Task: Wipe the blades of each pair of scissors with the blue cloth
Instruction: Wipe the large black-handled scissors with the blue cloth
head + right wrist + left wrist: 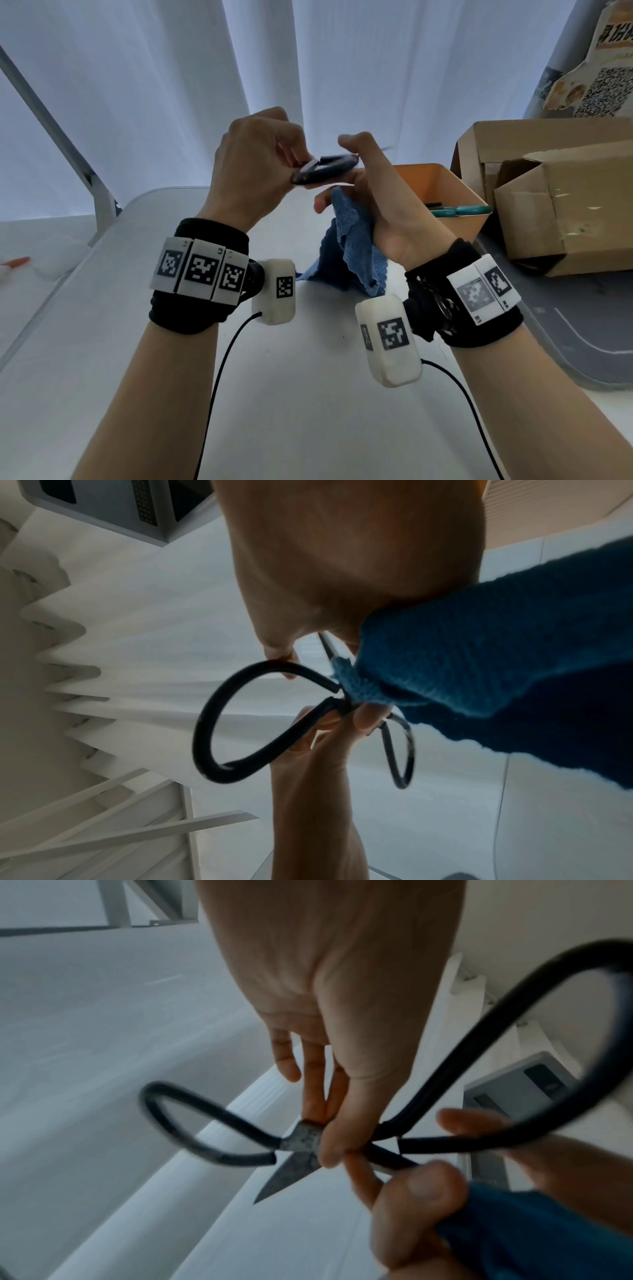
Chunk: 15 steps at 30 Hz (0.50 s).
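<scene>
Black loop-handled scissors [322, 169] are held up above the white table [308, 394]. My left hand [297, 168] pinches them at the pivot [304, 1137]; one grey blade [291, 1172] points away, bare. The blue cloth [356, 240] hangs from my right hand [346, 174], bunched in the palm [462, 653]. That hand's thumb [421, 1185] and forefinger close around the scissors just beyond the pivot, where the other blade is mostly hidden. In the right wrist view one black loop [219, 723] is near and the cloth edge touches the scissors' middle.
An orange box [442, 185] stands at the back right of the table with teal-handled scissors [459, 210] in it. Cardboard boxes [555, 212] sit further right, a white curtain hangs behind, and a metal frame leg [99, 198] stands at left.
</scene>
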### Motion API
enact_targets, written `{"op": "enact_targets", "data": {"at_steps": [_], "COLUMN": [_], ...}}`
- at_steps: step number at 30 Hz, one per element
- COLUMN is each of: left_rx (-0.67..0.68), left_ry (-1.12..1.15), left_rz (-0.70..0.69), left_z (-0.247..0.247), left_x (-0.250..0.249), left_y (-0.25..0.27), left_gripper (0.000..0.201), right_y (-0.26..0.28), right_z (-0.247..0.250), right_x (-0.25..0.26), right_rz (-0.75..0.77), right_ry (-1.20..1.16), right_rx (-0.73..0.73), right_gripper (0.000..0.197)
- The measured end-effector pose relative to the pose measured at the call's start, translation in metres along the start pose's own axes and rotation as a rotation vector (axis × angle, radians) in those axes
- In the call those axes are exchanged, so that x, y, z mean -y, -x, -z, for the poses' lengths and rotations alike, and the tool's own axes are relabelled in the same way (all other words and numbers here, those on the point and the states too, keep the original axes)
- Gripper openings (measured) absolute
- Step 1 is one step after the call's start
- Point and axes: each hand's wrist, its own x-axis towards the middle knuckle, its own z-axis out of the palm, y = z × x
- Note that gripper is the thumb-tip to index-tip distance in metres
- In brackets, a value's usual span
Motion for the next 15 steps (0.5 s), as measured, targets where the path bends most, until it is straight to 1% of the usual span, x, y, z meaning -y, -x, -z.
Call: {"op": "enact_targets", "data": {"at_steps": [2, 4, 7, 8, 9, 11, 12, 15], "left_rx": [0.000, 0.002, 0.021, 0.026, 0.029, 0.027, 0.023, 0.028], "left_ry": [-0.018, -0.042, -0.025, -0.015, -0.015, -0.042, -0.051, -0.012], "left_rz": [-0.043, -0.080, -0.115, -0.111, -0.103, -0.088, -0.074, -0.005], "left_z": [-0.003, -0.006, -0.007, -0.008, -0.009, -0.014, -0.015, -0.014], "left_x": [0.001, 0.002, 0.001, 0.001, 0.002, 0.004, 0.005, 0.008], "left_y": [0.000, 0.000, 0.001, 0.001, 0.001, 0.001, 0.001, 0.000], "left_gripper": [0.014, 0.015, 0.020, 0.021, 0.022, 0.023, 0.026, 0.035], "right_y": [0.002, 0.004, 0.005, 0.005, 0.005, 0.004, 0.003, 0.001], "right_z": [-0.002, -0.002, -0.002, -0.002, -0.002, -0.002, -0.001, 0.001], "right_x": [0.001, 0.002, 0.003, 0.003, 0.003, 0.002, 0.002, 0.002], "right_rz": [0.007, -0.006, 0.001, 0.009, 0.016, 0.022, 0.019, 0.010], "right_ry": [-0.027, -0.048, -0.112, -0.120, -0.128, -0.161, -0.183, -0.226], "right_rx": [-0.019, -0.009, -0.012, -0.024, -0.040, -0.074, -0.082, -0.076], "right_gripper": [0.046, 0.028, 0.014, 0.011, 0.011, 0.024, 0.025, 0.013]}}
